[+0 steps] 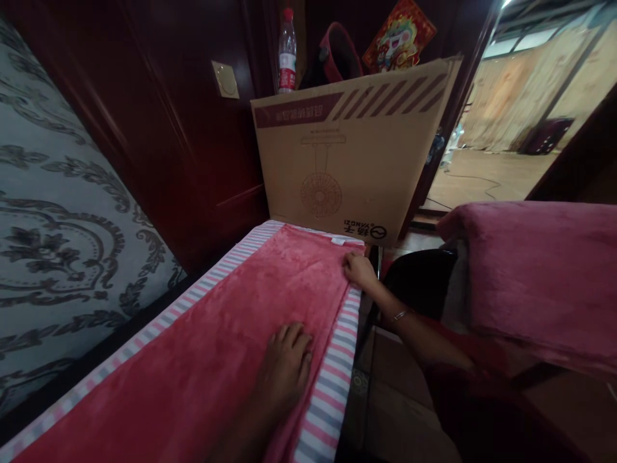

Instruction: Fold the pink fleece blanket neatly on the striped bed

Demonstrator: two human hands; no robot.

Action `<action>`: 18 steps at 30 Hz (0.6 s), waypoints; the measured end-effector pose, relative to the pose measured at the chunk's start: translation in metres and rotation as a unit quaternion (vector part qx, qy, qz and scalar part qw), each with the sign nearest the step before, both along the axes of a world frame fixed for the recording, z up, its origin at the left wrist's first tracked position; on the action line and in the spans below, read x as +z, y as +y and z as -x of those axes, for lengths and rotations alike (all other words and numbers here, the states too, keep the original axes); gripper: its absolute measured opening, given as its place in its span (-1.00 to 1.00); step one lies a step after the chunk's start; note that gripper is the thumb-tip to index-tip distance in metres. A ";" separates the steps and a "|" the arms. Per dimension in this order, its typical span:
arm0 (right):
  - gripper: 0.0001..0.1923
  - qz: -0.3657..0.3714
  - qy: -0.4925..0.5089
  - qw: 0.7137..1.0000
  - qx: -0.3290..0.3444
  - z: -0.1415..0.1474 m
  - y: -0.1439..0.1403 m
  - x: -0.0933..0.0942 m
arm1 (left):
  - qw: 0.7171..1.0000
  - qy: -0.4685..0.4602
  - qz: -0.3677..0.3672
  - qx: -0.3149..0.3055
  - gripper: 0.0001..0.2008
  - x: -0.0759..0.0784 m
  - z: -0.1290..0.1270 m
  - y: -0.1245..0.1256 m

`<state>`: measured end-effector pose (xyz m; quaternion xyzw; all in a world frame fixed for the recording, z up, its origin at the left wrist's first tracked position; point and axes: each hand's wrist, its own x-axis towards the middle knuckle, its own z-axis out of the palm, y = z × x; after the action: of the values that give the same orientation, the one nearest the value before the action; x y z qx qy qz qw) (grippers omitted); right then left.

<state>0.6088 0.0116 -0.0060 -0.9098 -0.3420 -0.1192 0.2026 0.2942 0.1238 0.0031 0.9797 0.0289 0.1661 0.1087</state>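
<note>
Hands on the pink blanket point(231, 334) | left hand point(286, 363) lies flat, fingers spread, pinning it so it won't slide | right hand point(359, 270) pinches the far corner, pulling it square over the striped sheet point(332, 379) | cardboard box point(351, 148) leans just behind

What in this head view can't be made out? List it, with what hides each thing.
- Red blanket: its near end runs off the bottom edge.
- Left hand: lies flat on the blanket; the forearm is cut off by the bottom edge.
- Right hand: fingertips at the blanket's far corner; whether the grip is closed is unclear.
- Cardboard box: its print is too small and upside down to read.
- Water bottle: its base is hidden behind the box.
</note>
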 end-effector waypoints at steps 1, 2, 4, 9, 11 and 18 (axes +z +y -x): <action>-0.72 -0.003 -0.002 1.000 0.001 0.000 0.007 0.005 | 1.000 -0.010 -0.004 0.011 -0.65 0.001 0.000 -0.001; -0.69 -0.008 -0.005 1.000 0.007 0.001 0.017 0.010 | 0.999 -0.021 -0.009 0.025 -0.61 0.002 0.001 -0.001; -0.62 -0.017 -0.011 0.999 0.043 0.006 0.044 0.018 | 0.997 -0.033 -0.018 0.060 -0.50 0.003 0.001 -0.003; -0.39 0.069 0.027 0.979 0.191 0.010 0.102 0.022 | 0.992 0.081 0.026 0.089 -0.41 0.003 0.004 -0.005; -0.39 0.120 0.055 0.972 0.192 0.000 0.107 0.018 | 0.989 0.112 0.051 0.078 -0.44 0.003 0.005 -0.005; -0.57 0.087 0.061 0.985 0.133 -0.035 0.118 0.021 | 0.986 0.126 0.083 0.073 -0.42 -0.005 0.004 -0.006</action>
<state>0.6438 0.1301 0.0146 -0.8758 -0.4562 -0.0052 0.1576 0.2897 0.1175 -0.0016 0.9756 0.1273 0.0453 0.1731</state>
